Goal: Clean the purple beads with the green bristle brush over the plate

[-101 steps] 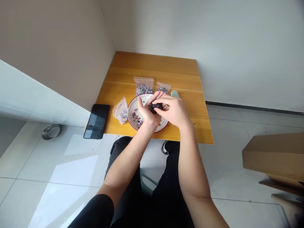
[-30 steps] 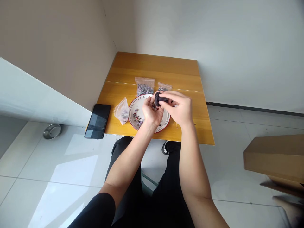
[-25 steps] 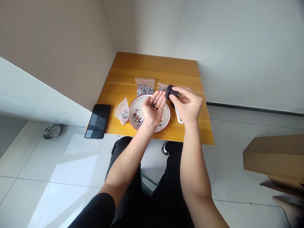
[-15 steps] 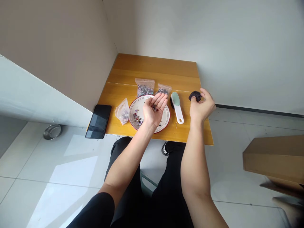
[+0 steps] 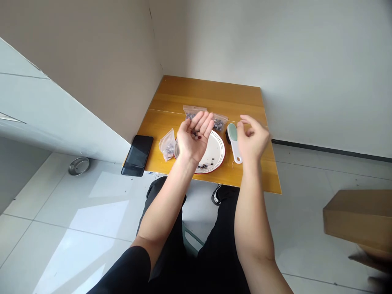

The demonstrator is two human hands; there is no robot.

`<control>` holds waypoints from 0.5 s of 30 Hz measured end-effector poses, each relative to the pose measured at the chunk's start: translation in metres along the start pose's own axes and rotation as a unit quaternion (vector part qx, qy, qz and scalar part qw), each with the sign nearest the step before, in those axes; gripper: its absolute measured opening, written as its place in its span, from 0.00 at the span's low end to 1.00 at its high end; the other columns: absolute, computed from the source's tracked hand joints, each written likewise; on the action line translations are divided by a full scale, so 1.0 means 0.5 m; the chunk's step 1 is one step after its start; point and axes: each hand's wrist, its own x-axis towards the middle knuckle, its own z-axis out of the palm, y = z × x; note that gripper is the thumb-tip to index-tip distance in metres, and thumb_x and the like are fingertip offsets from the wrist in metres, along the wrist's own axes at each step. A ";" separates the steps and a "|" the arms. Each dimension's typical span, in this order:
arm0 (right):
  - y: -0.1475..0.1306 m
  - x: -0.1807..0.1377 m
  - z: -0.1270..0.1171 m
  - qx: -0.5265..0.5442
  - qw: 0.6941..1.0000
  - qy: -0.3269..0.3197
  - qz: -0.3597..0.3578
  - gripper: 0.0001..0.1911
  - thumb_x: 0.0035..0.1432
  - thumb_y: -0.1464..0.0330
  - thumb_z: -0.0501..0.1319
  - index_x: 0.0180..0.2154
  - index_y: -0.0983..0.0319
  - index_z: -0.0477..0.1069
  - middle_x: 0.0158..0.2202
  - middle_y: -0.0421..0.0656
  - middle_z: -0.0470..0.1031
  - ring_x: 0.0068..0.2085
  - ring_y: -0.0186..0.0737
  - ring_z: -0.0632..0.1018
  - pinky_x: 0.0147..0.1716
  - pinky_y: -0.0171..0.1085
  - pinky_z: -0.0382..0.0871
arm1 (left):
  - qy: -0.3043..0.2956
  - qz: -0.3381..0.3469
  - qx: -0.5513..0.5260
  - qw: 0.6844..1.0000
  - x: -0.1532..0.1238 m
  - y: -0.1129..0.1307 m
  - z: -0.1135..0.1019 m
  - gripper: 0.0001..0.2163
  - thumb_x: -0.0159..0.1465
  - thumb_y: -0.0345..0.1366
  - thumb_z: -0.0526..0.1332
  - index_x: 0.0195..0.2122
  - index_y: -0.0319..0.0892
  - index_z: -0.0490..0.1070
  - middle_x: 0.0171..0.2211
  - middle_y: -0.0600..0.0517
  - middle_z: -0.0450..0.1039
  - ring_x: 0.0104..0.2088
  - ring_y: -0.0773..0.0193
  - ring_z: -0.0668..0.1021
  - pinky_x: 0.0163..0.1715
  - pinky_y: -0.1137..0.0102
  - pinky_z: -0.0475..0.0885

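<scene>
My left hand (image 5: 193, 136) is held palm up with fingers stretched out, above a white plate with a red rim (image 5: 218, 152). A few small dark and red beads (image 5: 195, 134) lie in the palm, and several more beads sit on the plate. My right hand (image 5: 253, 139) hovers to the right of the plate, fingers loosely curled and apart, with nothing visible in them. It is just beside a white handled tool with a pale green head (image 5: 234, 141). The dark lump it held earlier is out of sight.
A small wooden table (image 5: 211, 92) stands in a wall corner. On it are clear bead bags (image 5: 168, 143), (image 5: 190, 110), (image 5: 219, 122) and a black phone (image 5: 137, 155) at the left edge. A metal bowl (image 5: 79, 166) sits on the floor tiles; a cardboard box (image 5: 358, 218) is at right.
My right hand carried the dark lump from my left palm out to the right, then came back toward the white tool without it. My left hand stayed palm up with beads, lifting slightly.
</scene>
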 end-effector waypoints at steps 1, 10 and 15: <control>-0.024 -0.007 0.009 0.024 0.999 -0.034 -0.021 0.16 0.65 0.66 0.58 0.51 0.56 0.77 0.42 0.45 0.82 0.30 0.41 0.76 0.39 0.45 0.73 | -0.005 0.019 -0.003 1.000 -0.007 0.020 0.004 0.23 0.71 0.36 0.48 0.62 0.33 0.68 0.55 0.41 0.79 0.64 0.54 0.74 0.63 0.64 0.72; -0.204 -0.088 0.082 0.029 0.925 -0.305 -0.226 0.20 0.70 0.68 0.52 0.59 0.52 0.72 0.48 0.45 0.77 0.41 0.43 0.78 0.32 0.39 0.67 | -0.023 0.196 -0.016 0.980 -0.057 0.185 -0.017 0.22 0.72 0.34 0.45 0.64 0.46 0.67 0.56 0.50 0.78 0.65 0.63 0.73 0.64 0.69 0.70; -0.227 -0.101 0.100 -0.020 0.897 -0.372 -0.240 0.19 0.73 0.66 0.49 0.59 0.51 0.70 0.44 0.44 0.75 0.36 0.39 0.75 0.26 0.37 0.58 | -0.026 0.226 0.081 0.970 -0.029 0.221 -0.071 0.16 0.69 0.36 0.49 0.48 0.44 0.76 0.55 0.50 0.79 0.66 0.63 0.72 0.64 0.71 0.70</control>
